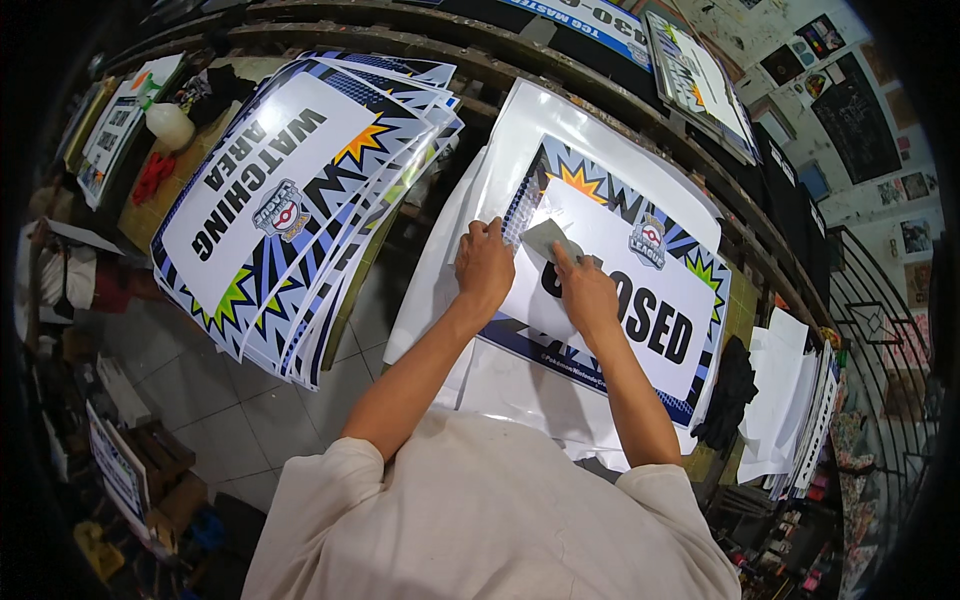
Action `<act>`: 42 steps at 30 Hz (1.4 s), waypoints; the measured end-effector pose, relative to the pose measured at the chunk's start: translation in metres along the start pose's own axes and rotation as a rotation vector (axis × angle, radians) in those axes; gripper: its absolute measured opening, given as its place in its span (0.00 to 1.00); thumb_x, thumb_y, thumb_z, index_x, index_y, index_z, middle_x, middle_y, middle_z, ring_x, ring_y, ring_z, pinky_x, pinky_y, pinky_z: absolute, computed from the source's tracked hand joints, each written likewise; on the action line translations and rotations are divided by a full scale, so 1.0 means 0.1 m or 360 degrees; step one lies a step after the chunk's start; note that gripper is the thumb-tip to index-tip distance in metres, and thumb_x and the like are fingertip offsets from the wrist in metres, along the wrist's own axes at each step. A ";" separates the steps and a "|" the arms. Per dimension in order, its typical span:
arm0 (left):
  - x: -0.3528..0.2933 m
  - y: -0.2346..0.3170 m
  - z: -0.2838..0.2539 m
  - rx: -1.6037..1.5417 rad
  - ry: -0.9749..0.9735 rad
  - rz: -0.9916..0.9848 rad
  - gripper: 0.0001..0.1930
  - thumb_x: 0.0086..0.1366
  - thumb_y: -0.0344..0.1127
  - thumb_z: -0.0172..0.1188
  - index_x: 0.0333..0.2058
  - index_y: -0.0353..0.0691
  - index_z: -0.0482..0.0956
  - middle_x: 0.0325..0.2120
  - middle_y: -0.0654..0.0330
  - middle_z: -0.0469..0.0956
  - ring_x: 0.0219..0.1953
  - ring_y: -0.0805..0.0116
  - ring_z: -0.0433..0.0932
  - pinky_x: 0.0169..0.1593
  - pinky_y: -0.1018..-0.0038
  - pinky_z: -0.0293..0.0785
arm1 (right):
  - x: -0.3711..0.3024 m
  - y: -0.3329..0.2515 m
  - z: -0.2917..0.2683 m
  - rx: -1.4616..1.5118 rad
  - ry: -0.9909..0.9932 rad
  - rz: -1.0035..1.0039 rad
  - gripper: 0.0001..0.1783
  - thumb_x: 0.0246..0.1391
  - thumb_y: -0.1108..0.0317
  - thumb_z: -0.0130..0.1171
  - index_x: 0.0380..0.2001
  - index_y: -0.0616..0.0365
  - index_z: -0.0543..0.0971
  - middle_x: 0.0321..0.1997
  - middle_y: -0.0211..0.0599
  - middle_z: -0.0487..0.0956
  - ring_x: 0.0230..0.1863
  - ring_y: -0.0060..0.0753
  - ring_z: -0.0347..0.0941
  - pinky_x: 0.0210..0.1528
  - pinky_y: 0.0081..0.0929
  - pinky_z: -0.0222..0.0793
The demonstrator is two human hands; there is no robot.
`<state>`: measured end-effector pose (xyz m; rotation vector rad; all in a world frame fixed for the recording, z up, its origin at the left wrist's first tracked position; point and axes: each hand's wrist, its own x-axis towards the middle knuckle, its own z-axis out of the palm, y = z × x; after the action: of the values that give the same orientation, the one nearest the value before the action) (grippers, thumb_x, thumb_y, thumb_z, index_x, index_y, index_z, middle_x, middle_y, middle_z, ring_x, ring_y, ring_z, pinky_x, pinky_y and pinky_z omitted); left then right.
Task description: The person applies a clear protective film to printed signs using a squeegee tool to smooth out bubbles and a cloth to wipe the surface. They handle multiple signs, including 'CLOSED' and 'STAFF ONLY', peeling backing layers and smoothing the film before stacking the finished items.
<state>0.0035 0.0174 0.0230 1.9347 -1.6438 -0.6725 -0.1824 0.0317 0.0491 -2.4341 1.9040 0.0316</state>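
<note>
**Right hand (588, 292) holds grey scraper (546, 241) on a printed sign (640, 285)**

At the far left, a white spray bottle (170, 124) stands near a crumpled red cloth (153, 178). Next comes a fanned stack of signs (262, 195), their white panels bordered in blue with orange and green bursts; grey floor tiles (270, 420) show below it.

In the middle, the left hand (486, 264) rests at the left edge of the printed sign, fingers bent and close together; whether it grips the edge or only presses there, I cannot tell. Just beside it, the flat grey scraper lies over the sign's upper left part. The right hand is closed around the scraper's near end, index finger reaching along it. The sign lies tilted on larger white sheeting (445, 290), its burst-patterned border running toward the right.

Farther right, a black cloth (728, 393) lies beside the sign on the yellowish worktop (741, 318), and white sheets (777, 375) are bunched just past it.
</note>
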 end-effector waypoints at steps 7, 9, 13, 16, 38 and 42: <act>-0.09 -0.04 -0.16 -0.0045 -0.0129 -0.0130 0.32 0.64 0.42 0.66 0.64 0.37 0.69 0.56 0.47 0.70 0.59 0.46 0.72 0.60 0.54 0.71 | 0.16 -0.18 0.08 -0.0010 0.0036 -0.0005 0.24 0.70 0.57 0.49 0.66 0.48 0.71 0.39 0.57 0.80 0.31 0.58 0.82 0.33 0.47 0.78; -0.10 -0.07 -0.15 -0.0011 -0.0134 -0.0116 0.32 0.64 0.42 0.66 0.64 0.37 0.69 0.56 0.46 0.70 0.59 0.45 0.72 0.60 0.53 0.71 | 0.20 -0.18 0.10 0.0002 0.0039 -0.0016 0.24 0.70 0.57 0.49 0.66 0.48 0.71 0.38 0.57 0.80 0.31 0.58 0.82 0.32 0.48 0.78; -0.14 -0.09 -0.11 -0.0030 -0.0119 -0.0087 0.31 0.64 0.41 0.67 0.63 0.36 0.69 0.55 0.46 0.70 0.58 0.44 0.71 0.58 0.52 0.72 | 0.25 -0.24 0.06 0.0013 -0.0068 0.0026 0.26 0.67 0.60 0.53 0.66 0.50 0.70 0.39 0.55 0.79 0.34 0.56 0.82 0.34 0.46 0.79; -0.18 -0.09 -0.09 -0.0017 -0.0131 -0.0056 0.32 0.64 0.41 0.68 0.63 0.37 0.69 0.55 0.46 0.70 0.58 0.44 0.71 0.58 0.52 0.72 | 0.26 -0.30 0.05 0.0005 -0.0101 0.0055 0.27 0.66 0.62 0.54 0.67 0.51 0.69 0.41 0.54 0.79 0.36 0.56 0.82 0.36 0.46 0.80; -0.36 -0.12 -0.02 0.0161 -0.0118 0.0125 0.32 0.61 0.42 0.69 0.62 0.39 0.71 0.54 0.49 0.69 0.58 0.47 0.68 0.54 0.49 0.71 | 0.37 -0.42 0.05 0.0013 -0.0173 0.0082 0.28 0.63 0.65 0.54 0.66 0.56 0.70 0.39 0.57 0.81 0.37 0.57 0.83 0.37 0.45 0.80; -0.50 -0.15 0.14 0.0209 0.0049 0.0346 0.33 0.63 0.44 0.67 0.62 0.36 0.70 0.57 0.45 0.66 0.60 0.46 0.64 0.59 0.47 0.64 | 0.33 -0.40 0.04 0.0065 -0.0145 0.0089 0.29 0.64 0.64 0.53 0.67 0.55 0.68 0.40 0.57 0.80 0.37 0.57 0.83 0.38 0.45 0.80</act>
<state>-0.0020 0.0682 0.0046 1.8084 -1.8859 -0.4578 -0.1355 0.0093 0.0449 -2.3114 1.9143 0.1026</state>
